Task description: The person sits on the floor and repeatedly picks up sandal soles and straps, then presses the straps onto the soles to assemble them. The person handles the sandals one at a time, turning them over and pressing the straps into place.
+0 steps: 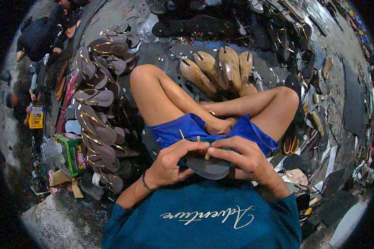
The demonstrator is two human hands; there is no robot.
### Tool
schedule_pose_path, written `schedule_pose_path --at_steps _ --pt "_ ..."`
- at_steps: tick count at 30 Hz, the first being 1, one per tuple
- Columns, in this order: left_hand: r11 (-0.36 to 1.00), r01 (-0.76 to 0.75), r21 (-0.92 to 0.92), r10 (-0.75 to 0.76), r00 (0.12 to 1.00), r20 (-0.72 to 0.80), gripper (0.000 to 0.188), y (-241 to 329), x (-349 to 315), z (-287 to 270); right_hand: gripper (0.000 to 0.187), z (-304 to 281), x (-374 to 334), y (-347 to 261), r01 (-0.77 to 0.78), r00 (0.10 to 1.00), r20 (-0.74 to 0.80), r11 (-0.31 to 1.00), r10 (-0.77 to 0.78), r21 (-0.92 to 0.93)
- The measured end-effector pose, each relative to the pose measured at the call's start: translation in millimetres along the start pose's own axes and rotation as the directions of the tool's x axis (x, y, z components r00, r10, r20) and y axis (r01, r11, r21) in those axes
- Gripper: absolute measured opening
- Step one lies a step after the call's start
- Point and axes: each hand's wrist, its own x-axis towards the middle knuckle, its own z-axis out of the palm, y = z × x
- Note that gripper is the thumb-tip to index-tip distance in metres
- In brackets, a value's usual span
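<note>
My left hand (173,159) grips the left side of a dark sole (210,168), its index finger reaching over the top. My right hand (248,157) closes on the other side, fingertips meeting the left ones beside a short gold strip (207,155). Whether they pinch that strip or only press next to it, I cannot tell. The sole sits in my lap, just in front of my shirt, off the floor.

I judge this piece partway done: narrow gold ends poke up around my fingers, and no gold-edged strap lies neatly across the part I can see. My hands hide the rest, so I cannot say which side is fastened.

Along the left side of the floor, the gold-strapped sandals (97,143) lie overlapping in a long row; their straps are on, and they look much further along than mine. Beyond my crossed legs, toward the far edge of the floor in view, wooden foot shapes (230,68) lie side by side, with no sole that I can see on them. Yellow-handled scissors (291,145) lie near my right knee, out of use.
</note>
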Motion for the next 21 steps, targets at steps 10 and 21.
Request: schedule_pose_path --at_steps 10,21 --pt "0.991 0.132 -0.027 -0.134 0.982 -0.132 0.025 -11.6 -23.4 14.8 0.037 28.5 -3.2 17.1 -0.093 0.993 0.096 0.973 0.074 0.212" --pt "0.941 0.198 -0.273 -0.325 0.751 -0.574 0.026 -14.4 50.5 -17.1 0.088 17.7 57.6 30.9 -0.203 0.92 -0.125 0.726 0.371 0.657"
